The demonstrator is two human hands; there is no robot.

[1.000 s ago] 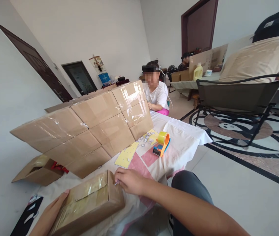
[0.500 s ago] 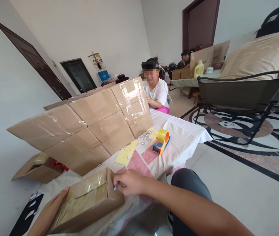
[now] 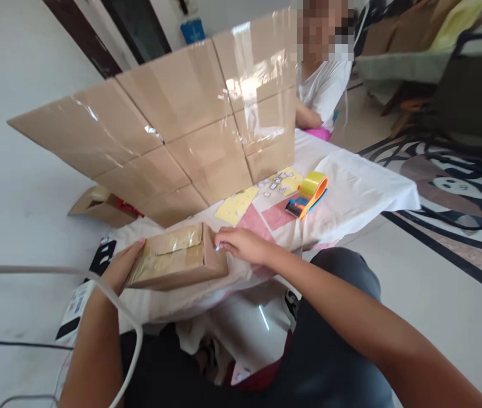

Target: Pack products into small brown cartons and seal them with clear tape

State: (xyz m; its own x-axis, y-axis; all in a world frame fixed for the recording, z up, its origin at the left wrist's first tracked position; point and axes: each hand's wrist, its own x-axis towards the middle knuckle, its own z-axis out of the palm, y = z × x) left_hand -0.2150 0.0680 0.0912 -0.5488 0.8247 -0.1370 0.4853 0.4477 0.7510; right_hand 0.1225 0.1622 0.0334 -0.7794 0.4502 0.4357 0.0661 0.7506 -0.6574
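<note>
View's dipped. Half-curled left hand (image 3: 127, 263) steadies taped tan cardboard box (image 3: 181, 260), lower-left; right hand (image 3: 243, 243) pinches some pale sliver (image 3: 217, 247). Next calls for firm bracing.

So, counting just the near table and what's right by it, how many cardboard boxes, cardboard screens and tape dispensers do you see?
Boxes: 2 (the taped box between the left hand and right hand, and the open box at the left)
Cardboard screen: 1
Tape dispenser: 1
Total: 4
</note>
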